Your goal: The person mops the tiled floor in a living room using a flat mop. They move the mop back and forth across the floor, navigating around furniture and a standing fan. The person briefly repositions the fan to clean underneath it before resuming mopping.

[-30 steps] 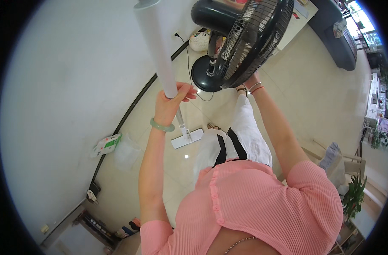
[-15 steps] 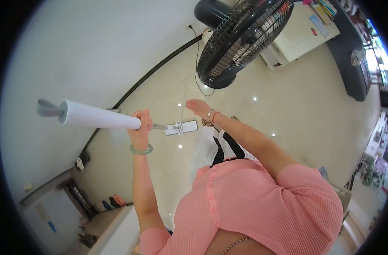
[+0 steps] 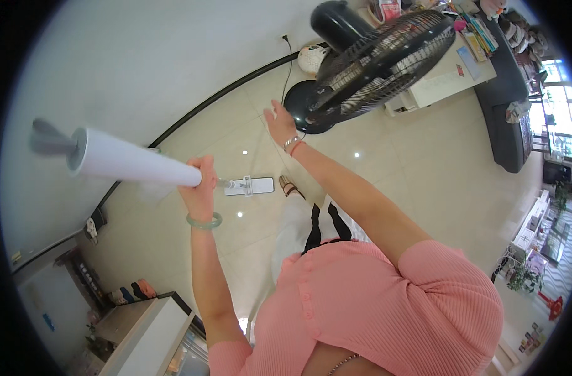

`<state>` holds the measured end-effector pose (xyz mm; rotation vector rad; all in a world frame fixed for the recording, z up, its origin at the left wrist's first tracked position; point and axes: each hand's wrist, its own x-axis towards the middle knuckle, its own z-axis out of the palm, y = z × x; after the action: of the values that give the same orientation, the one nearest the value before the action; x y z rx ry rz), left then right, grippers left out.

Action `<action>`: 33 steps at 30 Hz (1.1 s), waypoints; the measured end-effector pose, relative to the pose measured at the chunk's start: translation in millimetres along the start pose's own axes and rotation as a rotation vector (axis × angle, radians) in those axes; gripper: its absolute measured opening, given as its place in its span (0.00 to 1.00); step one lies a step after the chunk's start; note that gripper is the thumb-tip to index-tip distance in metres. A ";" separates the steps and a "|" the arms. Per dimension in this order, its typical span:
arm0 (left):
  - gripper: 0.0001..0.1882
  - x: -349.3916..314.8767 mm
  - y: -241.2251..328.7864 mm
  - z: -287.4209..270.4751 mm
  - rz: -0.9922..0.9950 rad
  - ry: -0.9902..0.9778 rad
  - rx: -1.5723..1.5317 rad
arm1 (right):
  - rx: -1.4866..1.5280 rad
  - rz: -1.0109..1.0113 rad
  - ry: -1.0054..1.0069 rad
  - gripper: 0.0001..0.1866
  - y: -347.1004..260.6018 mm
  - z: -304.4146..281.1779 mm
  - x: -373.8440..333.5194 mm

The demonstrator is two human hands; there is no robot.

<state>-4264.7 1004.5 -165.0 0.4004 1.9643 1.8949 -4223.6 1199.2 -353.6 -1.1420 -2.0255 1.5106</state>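
My left hand (image 3: pixel 199 187) is wrapped round the white handle of a flat mop (image 3: pixel 132 161), near the lower end of its thick white section. The handle slants up to the left, with a grey loop at its top. The mop's flat white rectangular head (image 3: pixel 261 185) rests on the floor ahead of my feet. My right hand (image 3: pixel 281 125) reaches forward with its fingers apart and holds nothing. It is nearest to a black standing fan (image 3: pixel 386 72), just by its round base in the picture; whether it touches the fan, I cannot tell.
A power cord (image 3: pixel 289 69) runs from the wall socket down behind the fan. Beyond the fan stands a white cabinet (image 3: pixel 452 78) with books on top, beside a dark sofa (image 3: pixel 508 128). A low cabinet (image 3: pixel 135 335) is at lower left. Shiny tiles (image 3: pixel 355 182) cover the floor.
My right hand has moved forward toward the fan's base and its fingers have spread. My left hand and the mop sit slightly farther left in the picture. The view has shifted.
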 end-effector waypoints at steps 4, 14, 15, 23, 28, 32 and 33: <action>0.14 37.5 0.1 -2.8 -0.006 0.018 0.004 | -0.253 0.094 0.227 0.24 -17.2 33.1 55.6; 0.13 104.7 9.3 60.8 0.128 -0.170 0.015 | -1.215 0.061 -0.179 0.19 -37.8 14.2 146.6; 0.12 111.7 16.5 63.7 0.109 -0.222 0.046 | -1.269 0.064 -0.206 0.21 -39.7 9.8 155.6; 0.14 163.7 -4.5 106.6 0.110 -0.355 0.055 | -1.766 0.197 -0.493 0.26 -34.8 -56.3 227.1; 0.14 191.9 -9.7 114.2 -0.009 -0.451 0.106 | -1.939 0.411 -0.786 0.28 -5.9 -78.8 264.1; 0.15 206.1 -11.4 103.4 0.054 -0.347 0.126 | -1.979 0.597 -0.971 0.30 21.0 -98.1 286.2; 0.15 209.9 -13.1 100.7 0.047 -0.337 0.132 | -1.979 0.641 -1.005 0.30 29.4 -103.0 288.2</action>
<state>-4403.9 1189.0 -195.4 0.7568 1.8688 1.6036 -4314.9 1490.2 -392.7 -1.7005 -4.1843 -0.8532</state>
